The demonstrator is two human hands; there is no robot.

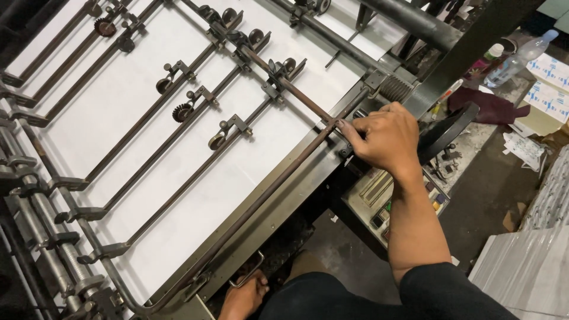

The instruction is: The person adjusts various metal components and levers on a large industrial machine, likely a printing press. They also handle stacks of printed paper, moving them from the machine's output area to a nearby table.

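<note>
Right hand (384, 137) clamped on the brown side rail (269, 191) at the feed board's (148, 106) right edge. Left hand (243, 298) low, half hidden under the frame; grip unclear. Hands well apart. Three small wheels (182, 112) on white sheet's middle bars. One clear bottle (518, 58), pale boxes (548, 89) top right, cut off.

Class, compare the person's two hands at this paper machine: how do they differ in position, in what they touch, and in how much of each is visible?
The right hand is raised at the machine's side, fingers closed on the brown rod. The left hand is low at the bottom of the picture, by the small metal handle. The right hand shows whole with its forearm; the left hand is partly cut off, its grip unclear. Both are bare and at the machine's near edge.
</note>
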